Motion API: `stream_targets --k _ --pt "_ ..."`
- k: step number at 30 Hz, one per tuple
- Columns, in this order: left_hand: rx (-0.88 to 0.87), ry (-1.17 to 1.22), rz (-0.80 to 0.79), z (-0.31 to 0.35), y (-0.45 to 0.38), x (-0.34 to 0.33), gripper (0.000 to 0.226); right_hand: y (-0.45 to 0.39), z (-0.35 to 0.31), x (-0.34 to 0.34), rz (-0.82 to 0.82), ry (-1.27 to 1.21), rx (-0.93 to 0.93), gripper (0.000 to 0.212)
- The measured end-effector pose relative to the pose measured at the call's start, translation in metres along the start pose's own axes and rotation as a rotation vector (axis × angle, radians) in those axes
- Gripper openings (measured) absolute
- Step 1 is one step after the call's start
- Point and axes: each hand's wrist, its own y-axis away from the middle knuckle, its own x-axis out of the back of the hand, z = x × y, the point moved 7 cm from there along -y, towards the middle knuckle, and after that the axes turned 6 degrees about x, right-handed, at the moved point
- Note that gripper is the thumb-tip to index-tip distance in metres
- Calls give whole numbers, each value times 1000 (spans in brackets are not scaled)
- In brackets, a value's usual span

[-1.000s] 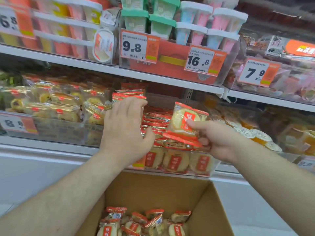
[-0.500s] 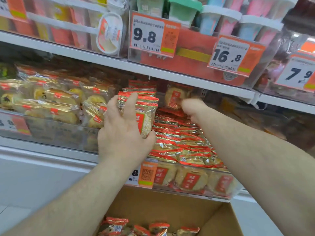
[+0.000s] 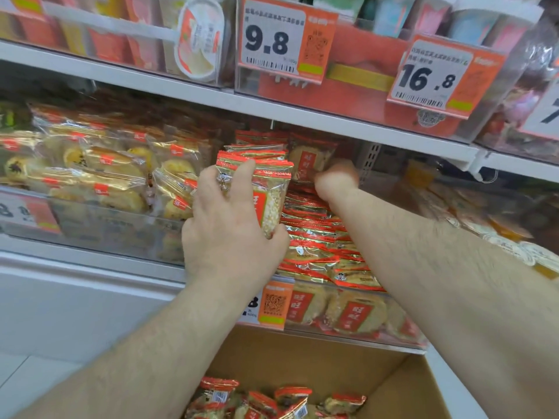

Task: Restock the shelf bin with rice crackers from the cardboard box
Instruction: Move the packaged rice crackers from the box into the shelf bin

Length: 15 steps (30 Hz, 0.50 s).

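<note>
**Restocking rice crackers: both hands deep in the shelf bin**

Since a second ago, both hands have pushed further into the shelf; the right one, which held a packet out in front of the bin, now reaches to the back.

At far left, a neighbouring clear bin holds pastries (image 3: 99, 173) in glossy clear wrappers with small red labels. Next comes the left hand (image 3: 230, 234), fingers and thumb curled round an upright stack of rice crackers (image 3: 266, 195), gripping it near the left side of the shelf bin (image 3: 402, 334). The packets are flat, crinkly gold foil with red edges and a clear window showing pale, bumpy round crackers.

Right of that, rows of the same packets fill the bin in tilted layers. The right hand (image 3: 335, 179) is blurred at the back, beside an upright packet (image 3: 311, 160); whether it grips anything cannot be told.

Below sits the open cardboard box (image 3: 302, 355), matte brown, with loose packets at the bottom.

To do this step well, the left hand should probably keep the stack squeezed and upright while the right settles packets behind, since slick foil is likely to slide.
</note>
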Motion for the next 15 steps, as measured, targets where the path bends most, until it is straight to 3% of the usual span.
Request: stream_targets --k 6,15 --pt "-4 18 -23 1 1 1 90 1 -4 -16 -90 163 2 16" --pt "-7 146 -69 1 5 9 98 15 4 2 -164 85 -18 25"
